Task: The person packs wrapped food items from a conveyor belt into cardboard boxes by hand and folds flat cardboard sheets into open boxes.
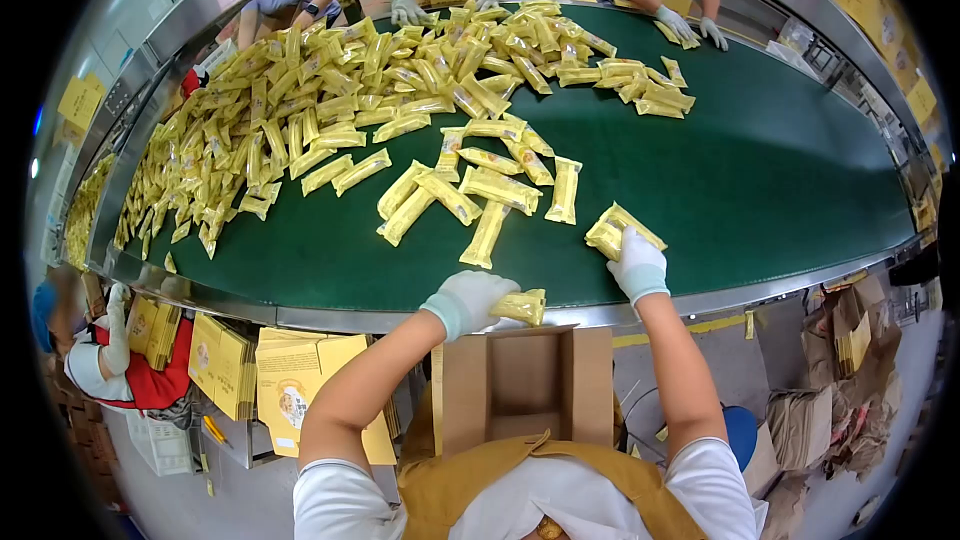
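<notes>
Both of my hands wear white gloves. My left hand [470,302] is closed on a yellow snack packet [520,307] above the belt's near metal edge. Over the green belt to the right, my right hand [638,262] grips yellow packets [612,230], seemingly two side by side; the palm hides part of them. Below and between my arms stands an open cardboard box [525,380], and no packets show inside it. Several loose packets [485,185] lie on the belt just ahead of my hands.
A large heap of yellow packets [300,110] covers the belt's left and far side. The green belt [780,170] has a raised metal rim. Co-workers' gloved hands [407,8] work across it. Folded yellow cartons [300,380] stack at left; brown paper [850,380] lies at right.
</notes>
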A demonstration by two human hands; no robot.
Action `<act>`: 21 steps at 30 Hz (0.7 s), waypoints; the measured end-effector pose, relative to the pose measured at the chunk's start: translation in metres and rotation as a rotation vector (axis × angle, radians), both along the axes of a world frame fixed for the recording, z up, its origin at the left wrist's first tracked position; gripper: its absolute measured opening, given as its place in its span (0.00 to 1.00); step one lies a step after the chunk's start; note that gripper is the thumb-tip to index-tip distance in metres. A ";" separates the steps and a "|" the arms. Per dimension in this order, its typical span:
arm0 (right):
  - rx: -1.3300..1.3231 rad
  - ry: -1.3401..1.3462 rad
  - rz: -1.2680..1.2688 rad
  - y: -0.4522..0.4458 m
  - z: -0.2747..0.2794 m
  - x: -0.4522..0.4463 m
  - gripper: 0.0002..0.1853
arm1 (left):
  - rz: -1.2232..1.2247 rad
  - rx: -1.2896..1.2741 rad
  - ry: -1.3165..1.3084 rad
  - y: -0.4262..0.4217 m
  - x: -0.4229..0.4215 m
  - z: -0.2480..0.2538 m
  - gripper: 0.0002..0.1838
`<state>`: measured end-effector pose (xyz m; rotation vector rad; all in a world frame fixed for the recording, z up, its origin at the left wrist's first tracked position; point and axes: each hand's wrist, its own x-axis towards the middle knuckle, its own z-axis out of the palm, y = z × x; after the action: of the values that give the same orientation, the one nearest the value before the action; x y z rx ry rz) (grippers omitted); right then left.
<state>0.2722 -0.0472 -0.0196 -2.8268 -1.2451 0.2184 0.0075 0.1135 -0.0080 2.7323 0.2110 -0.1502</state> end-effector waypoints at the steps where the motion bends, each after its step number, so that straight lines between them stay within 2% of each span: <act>1: 0.004 -0.009 0.005 -0.001 0.000 0.003 0.19 | -0.001 0.029 0.049 -0.001 0.004 0.001 0.23; 6: 0.118 -0.231 0.171 -0.014 -0.040 0.025 0.22 | 0.051 0.145 0.204 -0.007 -0.002 0.035 0.24; 8: 0.194 -0.409 0.291 -0.027 -0.055 0.025 0.24 | 0.161 0.285 0.032 0.016 -0.021 0.002 0.26; 11: 0.253 -0.368 0.397 -0.040 -0.019 -0.013 0.31 | 0.189 0.562 -0.180 0.048 -0.068 -0.052 0.32; 12: 0.239 -0.286 0.392 -0.047 -0.011 -0.023 0.42 | 0.175 0.662 -0.251 0.049 -0.075 -0.061 0.35; 13: 0.238 -0.353 0.431 -0.052 -0.013 -0.026 0.49 | 0.183 0.607 -0.207 0.037 -0.073 -0.046 0.39; 15: 0.215 -0.402 0.462 -0.054 -0.025 -0.018 0.54 | 0.199 0.496 -0.119 0.015 -0.075 -0.018 0.47; 16: 0.175 -0.332 0.419 -0.055 -0.025 -0.013 0.54 | 0.199 0.450 -0.048 0.015 -0.072 -0.021 0.53; 18: 0.100 -0.190 0.334 -0.050 -0.018 0.000 0.55 | 0.249 0.321 0.099 0.020 -0.059 0.000 0.56; 19: -0.021 -0.130 0.324 -0.042 -0.002 0.001 0.53 | 0.276 0.257 0.172 0.021 -0.054 0.008 0.58; 21: -0.260 -0.013 0.305 -0.025 0.025 0.001 0.51 | 0.234 0.351 0.025 0.022 -0.058 -0.006 0.60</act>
<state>0.2735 -0.0726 0.0055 -2.8286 -1.7687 0.4005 -0.0502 0.1359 -0.0140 3.0229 0.6136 -0.0887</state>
